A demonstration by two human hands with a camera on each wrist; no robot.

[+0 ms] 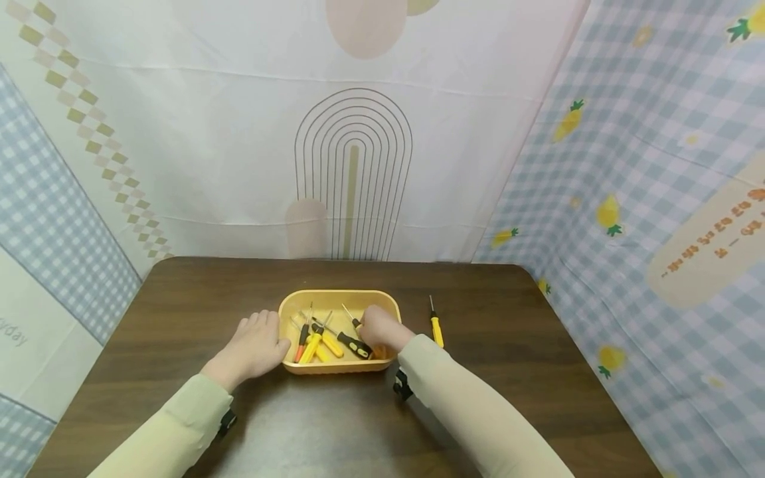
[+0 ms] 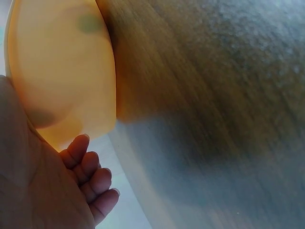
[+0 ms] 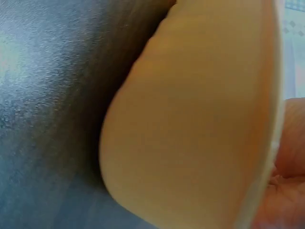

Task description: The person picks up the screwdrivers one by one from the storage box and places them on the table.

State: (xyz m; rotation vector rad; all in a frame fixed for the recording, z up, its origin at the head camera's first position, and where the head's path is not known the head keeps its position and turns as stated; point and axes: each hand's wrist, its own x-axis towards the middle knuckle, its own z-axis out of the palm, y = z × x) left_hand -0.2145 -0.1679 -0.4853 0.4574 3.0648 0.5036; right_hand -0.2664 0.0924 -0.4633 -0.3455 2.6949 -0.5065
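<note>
A yellow plastic basket (image 1: pixel 340 367) sits on the table, with several screwdrivers lying crossed inside it. My left hand (image 1: pixel 257 342) rests against the basket's left end, its thumb at the rim; the left wrist view shows those fingers loosely bent beside the wall. Inside the basket's right part, my right hand (image 1: pixel 382 327) grips a screwdriver (image 1: pixel 356 323); the shaft sticks out to the upper left and the rest of the handle is hidden by the hand. Close by lie a black-and-yellow screwdriver (image 1: pixel 354 345), a yellow-handled screwdriver (image 1: pixel 311 348) and a red-and-black screwdriver (image 1: pixel 301 343).
Right of the basket, a yellow-handled screwdriver (image 1: pixel 436 328) lies alone on the dark wooden table (image 1: pixel 508 372). Behind the table hangs a white patterned cloth (image 1: pixel 239 166), and a blue checked cloth (image 1: pixel 597 166) hangs on the right.
</note>
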